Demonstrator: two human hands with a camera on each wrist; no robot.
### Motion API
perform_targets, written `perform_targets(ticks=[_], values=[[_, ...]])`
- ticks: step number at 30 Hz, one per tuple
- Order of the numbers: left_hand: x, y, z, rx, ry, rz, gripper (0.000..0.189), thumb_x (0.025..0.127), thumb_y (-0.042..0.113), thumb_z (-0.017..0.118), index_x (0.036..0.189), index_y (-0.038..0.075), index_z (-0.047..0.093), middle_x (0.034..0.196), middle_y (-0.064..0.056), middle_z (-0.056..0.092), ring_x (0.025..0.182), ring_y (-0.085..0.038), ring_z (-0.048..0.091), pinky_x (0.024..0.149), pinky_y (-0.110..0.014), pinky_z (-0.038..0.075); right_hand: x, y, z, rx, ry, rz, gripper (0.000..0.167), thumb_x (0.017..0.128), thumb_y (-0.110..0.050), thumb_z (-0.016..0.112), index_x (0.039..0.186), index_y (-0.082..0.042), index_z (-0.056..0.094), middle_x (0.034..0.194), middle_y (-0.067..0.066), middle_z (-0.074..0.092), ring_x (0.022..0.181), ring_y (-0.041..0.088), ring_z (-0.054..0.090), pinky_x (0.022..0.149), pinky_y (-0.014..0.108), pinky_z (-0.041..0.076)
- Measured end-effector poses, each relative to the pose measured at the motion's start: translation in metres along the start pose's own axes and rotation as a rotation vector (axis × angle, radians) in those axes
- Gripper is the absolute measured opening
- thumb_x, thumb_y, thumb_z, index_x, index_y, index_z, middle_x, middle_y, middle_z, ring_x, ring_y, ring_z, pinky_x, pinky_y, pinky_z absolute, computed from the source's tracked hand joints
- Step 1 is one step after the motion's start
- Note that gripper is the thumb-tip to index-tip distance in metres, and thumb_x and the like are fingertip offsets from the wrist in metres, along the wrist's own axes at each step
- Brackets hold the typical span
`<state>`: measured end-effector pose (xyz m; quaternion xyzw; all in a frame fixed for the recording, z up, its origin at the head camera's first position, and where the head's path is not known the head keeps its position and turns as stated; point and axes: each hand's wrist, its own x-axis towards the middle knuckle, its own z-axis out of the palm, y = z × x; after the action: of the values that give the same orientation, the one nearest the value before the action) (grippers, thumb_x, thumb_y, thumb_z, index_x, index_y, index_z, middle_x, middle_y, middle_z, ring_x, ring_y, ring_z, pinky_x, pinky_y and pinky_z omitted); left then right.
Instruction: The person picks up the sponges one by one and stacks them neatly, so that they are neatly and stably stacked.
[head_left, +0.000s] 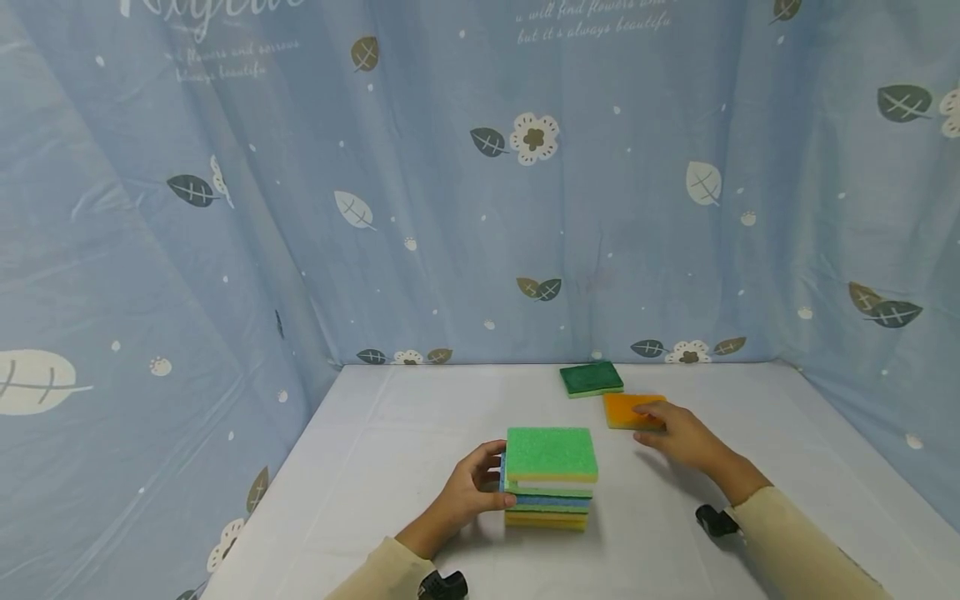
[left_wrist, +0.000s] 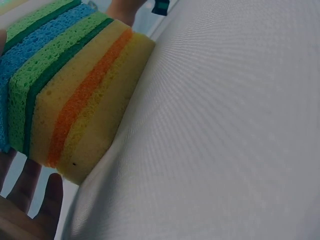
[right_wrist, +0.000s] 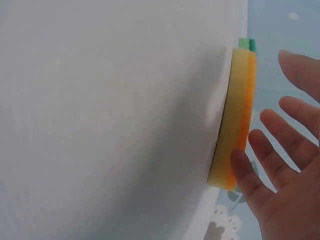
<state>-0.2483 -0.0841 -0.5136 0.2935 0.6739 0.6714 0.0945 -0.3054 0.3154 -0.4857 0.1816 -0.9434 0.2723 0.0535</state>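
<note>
A stack of sponges (head_left: 551,454) in green, white, blue and yellow layers stands upright on the white table. My left hand (head_left: 477,483) holds its left side, thumb across the front and fingers along the side. In the left wrist view the lower sponges (left_wrist: 80,95) show green, blue, yellow and orange layers, with the fingers (left_wrist: 48,200) spread beside them. My right hand (head_left: 682,437) reaches over an orange-topped sponge (head_left: 622,411), fingers spread and bent a little. The right wrist view shows this sponge (right_wrist: 235,115) flat on the table, its yellow side visible, fingertips close along its orange face.
Behind the orange-topped sponge lies a dark green sponge (head_left: 591,379), near the table's back edge. A white cloth covers the table (head_left: 390,450). Blue curtain (head_left: 450,208) with leaf and flower prints hangs behind and on both sides.
</note>
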Motion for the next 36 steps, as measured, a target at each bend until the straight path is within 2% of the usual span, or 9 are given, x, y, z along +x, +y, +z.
perform_targets(ticks=[6, 13, 20, 28, 32, 36], values=[[0.000, 0.000, 0.000, -0.004, -0.004, 0.006, 0.071, 0.079, 0.019, 0.081, 0.140, 0.008, 0.047, 0.129, -0.014, 0.056, 0.118, -0.033, 0.051, 0.098, -0.045, 0.041, 0.005, 0.006, -0.001, -0.017, 0.011, 0.009, 0.049, 0.088, -0.025, 0.074, 0.126, 0.002, 0.060, 0.130, 0.024, 0.054, 0.115, 0.041, 0.053, 0.096, 0.059, 0.040], [0.000, 0.000, -0.001, -0.003, -0.008, 0.006, 0.071, 0.080, 0.018, 0.081, 0.141, 0.008, 0.046, 0.130, -0.011, 0.056, 0.118, -0.031, 0.051, 0.097, -0.044, 0.042, 0.012, 0.011, -0.005, -0.039, -0.014, 0.048, 0.045, 0.088, -0.023, 0.073, 0.124, 0.000, 0.062, 0.128, 0.022, 0.056, 0.113, 0.039, 0.054, 0.096, 0.058, 0.041], [0.001, 0.000, -0.001, -0.007, -0.008, 0.014, 0.072, 0.080, 0.014, 0.080, 0.142, 0.007, 0.044, 0.131, -0.015, 0.055, 0.118, -0.033, 0.050, 0.097, -0.047, 0.042, 0.018, 0.016, -0.007, -0.082, -0.030, 0.085, 0.045, 0.087, -0.025, 0.074, 0.123, 0.000, 0.063, 0.126, 0.022, 0.057, 0.113, 0.041, 0.052, 0.097, 0.060, 0.039], [-0.004, 0.028, 0.005, -0.014, -0.021, -0.012, 0.071, 0.080, 0.013, 0.079, 0.140, 0.001, 0.044, 0.127, -0.016, 0.056, 0.116, -0.036, 0.051, 0.097, -0.052, 0.041, 0.024, 0.021, -0.009, -0.099, -0.067, 0.125, 0.052, 0.087, -0.033, 0.073, 0.125, 0.001, 0.063, 0.128, 0.025, 0.054, 0.115, 0.044, 0.048, 0.099, 0.062, 0.035], [-0.002, 0.021, 0.003, -0.017, -0.017, -0.011, 0.071, 0.080, 0.013, 0.079, 0.141, 0.003, 0.044, 0.127, -0.013, 0.057, 0.117, -0.035, 0.051, 0.097, -0.050, 0.041, 0.025, 0.021, -0.008, -0.094, -0.071, 0.122, 0.051, 0.086, -0.032, 0.074, 0.123, 0.002, 0.063, 0.129, 0.026, 0.052, 0.116, 0.045, 0.046, 0.099, 0.063, 0.035], [0.000, 0.004, 0.001, -0.015, -0.012, 0.000, 0.072, 0.080, 0.015, 0.080, 0.143, 0.007, 0.044, 0.128, -0.010, 0.057, 0.116, -0.029, 0.052, 0.097, -0.047, 0.042, 0.026, 0.024, -0.007, -0.112, -0.073, 0.106, 0.051, 0.085, -0.032, 0.074, 0.122, 0.003, 0.064, 0.129, 0.027, 0.051, 0.116, 0.045, 0.045, 0.099, 0.063, 0.034]])
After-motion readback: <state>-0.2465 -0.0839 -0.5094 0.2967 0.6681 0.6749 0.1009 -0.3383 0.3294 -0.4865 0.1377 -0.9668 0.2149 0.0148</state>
